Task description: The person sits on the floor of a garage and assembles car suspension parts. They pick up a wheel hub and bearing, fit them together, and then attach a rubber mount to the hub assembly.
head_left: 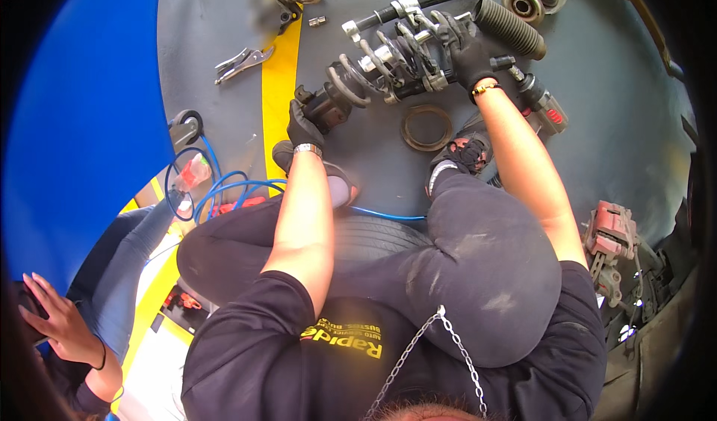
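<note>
Left hand [305,128] gripped the strut [328,107] low, right hand [470,54] wrapped its top, prob to keep it steady; pliers [243,63] sat by the stripe [279,89]'s left edge.

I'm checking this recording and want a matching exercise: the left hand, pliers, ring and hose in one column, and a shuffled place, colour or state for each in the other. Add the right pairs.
Column one
1. Left hand
2. Pliers
3. Ring
4. Hose

Column two
A. Rusty brown, flat on the floor
B. Blue, partly in loops
C. At the dark end of the strut
D. Silvery, lying at the left edge of the yellow stripe

Right pairs
1-C, 2-D, 3-A, 4-B
</note>
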A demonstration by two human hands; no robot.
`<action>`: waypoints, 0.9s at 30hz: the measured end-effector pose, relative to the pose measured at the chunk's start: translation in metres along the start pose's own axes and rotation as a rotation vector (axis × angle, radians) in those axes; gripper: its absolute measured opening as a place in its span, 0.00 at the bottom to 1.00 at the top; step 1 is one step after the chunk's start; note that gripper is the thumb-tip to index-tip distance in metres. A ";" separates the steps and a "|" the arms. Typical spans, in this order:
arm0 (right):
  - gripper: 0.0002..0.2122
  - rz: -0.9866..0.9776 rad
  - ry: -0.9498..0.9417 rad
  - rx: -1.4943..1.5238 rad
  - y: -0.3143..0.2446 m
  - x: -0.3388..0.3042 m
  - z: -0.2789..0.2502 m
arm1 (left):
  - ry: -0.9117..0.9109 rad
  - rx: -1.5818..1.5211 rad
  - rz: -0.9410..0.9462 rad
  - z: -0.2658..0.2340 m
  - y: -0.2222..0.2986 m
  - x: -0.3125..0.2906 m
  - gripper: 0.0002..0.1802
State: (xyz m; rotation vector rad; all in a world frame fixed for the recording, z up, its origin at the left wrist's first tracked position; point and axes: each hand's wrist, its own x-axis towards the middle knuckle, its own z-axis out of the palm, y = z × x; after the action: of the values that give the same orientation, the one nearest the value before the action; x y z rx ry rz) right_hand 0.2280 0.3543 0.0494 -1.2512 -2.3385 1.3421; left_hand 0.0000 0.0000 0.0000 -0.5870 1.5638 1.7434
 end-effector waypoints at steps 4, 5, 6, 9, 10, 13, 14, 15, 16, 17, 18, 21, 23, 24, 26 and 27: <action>0.26 0.124 -0.016 0.080 -0.015 0.001 0.007 | -0.131 -0.084 -0.229 0.019 0.041 -0.004 0.21; 0.26 0.176 -0.042 0.060 -0.018 0.000 0.004 | -0.190 -0.108 -0.363 0.019 0.039 -0.003 0.19; 0.27 0.049 0.087 0.029 0.008 0.005 0.008 | -0.228 -0.089 -0.420 0.030 0.037 0.003 0.21; 0.26 0.021 0.123 0.058 0.002 0.002 0.013 | -0.117 -0.017 -0.367 0.018 0.031 0.016 0.26; 0.26 0.071 0.077 0.047 0.007 0.005 0.010 | -0.072 0.012 -0.325 0.018 0.024 0.022 0.27; 0.26 -0.091 0.045 0.112 0.006 0.011 0.006 | -0.006 0.139 -0.263 0.002 0.025 0.045 0.33; 0.27 -0.094 -0.035 0.039 0.009 0.013 -0.001 | 0.003 0.201 -0.253 -0.004 0.028 0.051 0.35; 0.30 0.033 -0.075 -0.042 -0.001 0.012 -0.004 | 0.012 0.325 -0.202 -0.014 0.034 0.055 0.37; 0.30 0.052 -0.070 -0.090 -0.003 0.010 -0.008 | 0.024 0.512 -0.106 -0.013 0.039 0.054 0.36; 0.31 0.066 -0.065 -0.134 -0.007 0.009 -0.014 | 0.055 0.705 -0.011 -0.013 0.045 0.052 0.36; 0.31 0.157 -0.030 -0.176 -0.017 0.005 -0.020 | 0.103 0.719 -0.028 -0.009 0.052 0.048 0.35; 0.27 -0.107 0.451 -0.408 -0.041 -0.024 -0.031 | 0.186 0.673 -0.050 -0.026 0.077 0.041 0.34; 0.22 -0.073 0.053 -0.500 -0.060 -0.070 -0.037 | 0.190 0.462 -0.262 -0.052 0.089 0.042 0.34; 0.20 -0.023 -0.270 -0.428 -0.074 -0.090 -0.036 | 0.232 0.501 -0.210 -0.084 0.100 0.053 0.36; 0.21 -0.211 -0.297 -0.545 -0.043 -0.130 -0.007 | 0.386 1.067 -0.093 -0.107 0.112 0.069 0.36; 0.20 -0.175 -0.339 -0.572 -0.034 -0.132 0.003 | 0.476 1.346 -0.022 -0.115 0.125 0.076 0.36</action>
State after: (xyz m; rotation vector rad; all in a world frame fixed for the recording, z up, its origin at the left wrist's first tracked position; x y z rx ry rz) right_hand 0.2901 0.2472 0.1060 -0.9485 -3.1363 0.9142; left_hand -0.1574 -0.0988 0.0075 -0.2825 2.5408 0.2231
